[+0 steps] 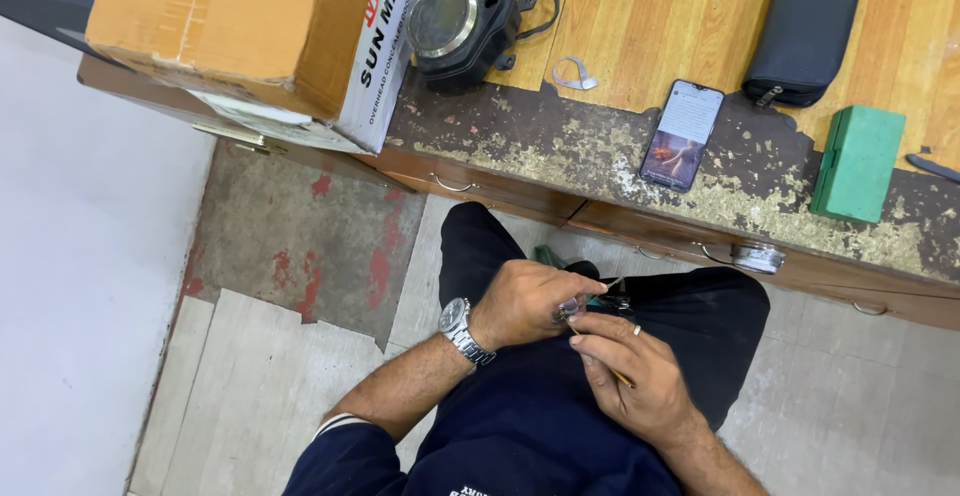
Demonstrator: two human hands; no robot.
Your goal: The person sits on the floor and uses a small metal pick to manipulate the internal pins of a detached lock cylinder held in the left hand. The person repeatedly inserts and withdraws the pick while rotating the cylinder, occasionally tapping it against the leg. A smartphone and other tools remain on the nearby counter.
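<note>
Work in hand: I sit in front of the tabletop (640,26) with both hands together over my lap, busy on a small metal part (572,307); it is too small to tell what it is.
Progress: The part is off the tabletop and in my grip, with a thin tool (612,284) laid against it, so I judge the job is mid-way. Nothing shows it finished, and nothing has been set back down.
Left hand (525,303): Curled nearly closed, wristwatch (462,328) at the wrist, fingers pinched round the small metal part and steadying it.
Right hand (630,376): Also mostly closed, ring on one finger. It holds the thin tool, whose tip meets the part; a slim yellowish stick (624,379) pokes out under the fingers, and I cannot tell whether it belongs to the same tool.
Where the part is: Between my two hands, just below the tabletop's drawer front and well short of its surface.
On the tabletop: A phone (682,135) lies near the worn front edge, screen lit. Left of the phone sits a dark instrument cluster (462,16), and further left a cardboard box (250,36). Right of the phone is a green box (857,163), with a black pouch (805,26) behind it.
Below the phone: A small round tin (757,257) rests at the drawer edge.
</note>
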